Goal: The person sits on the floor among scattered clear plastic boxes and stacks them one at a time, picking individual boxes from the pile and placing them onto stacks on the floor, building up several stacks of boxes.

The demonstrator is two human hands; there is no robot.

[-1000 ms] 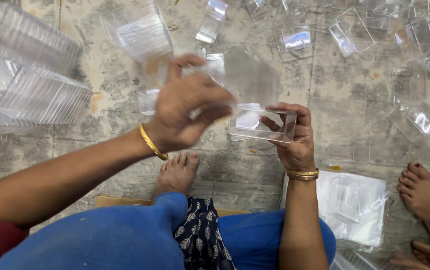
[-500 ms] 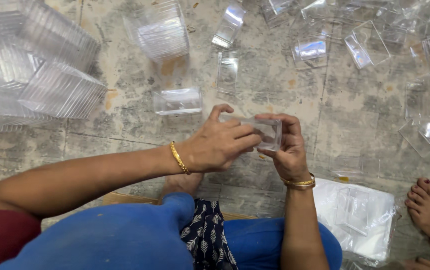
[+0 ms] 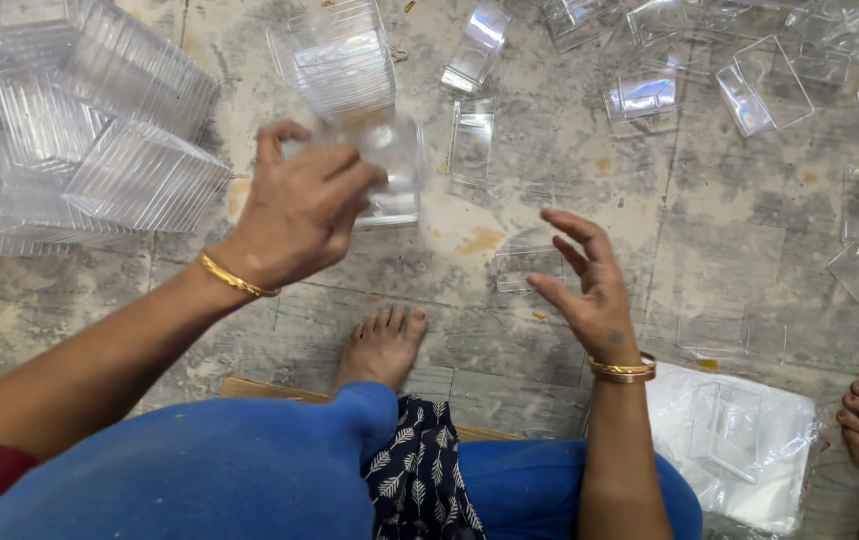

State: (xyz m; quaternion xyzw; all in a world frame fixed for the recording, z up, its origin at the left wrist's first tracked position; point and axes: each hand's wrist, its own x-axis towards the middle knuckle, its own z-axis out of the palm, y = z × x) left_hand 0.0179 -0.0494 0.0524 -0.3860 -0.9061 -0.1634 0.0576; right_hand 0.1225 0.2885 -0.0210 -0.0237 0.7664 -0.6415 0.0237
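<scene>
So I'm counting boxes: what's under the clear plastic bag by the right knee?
Through the plastic bag one clear box shows; whether it lies inside or underneath is unclear, and the floor beneath is covered.

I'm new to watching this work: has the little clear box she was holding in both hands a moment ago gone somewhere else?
Yes. The clear box has left the right hand; the left hand now carries it up and leftward, toward the stacked clear boxes on the floor.

This looks like a small floor-level packing workshop, not a home room. The worn stone floor (image 3: 729,250) is stained and bare. Left of it rise stacks of ribbed clear plastic trays (image 3: 99,150), and loose clear plastic boxes (image 3: 639,95) lie scattered across its far side. A plastic bag of more boxes (image 3: 739,450) rests on its near right edge.
</scene>
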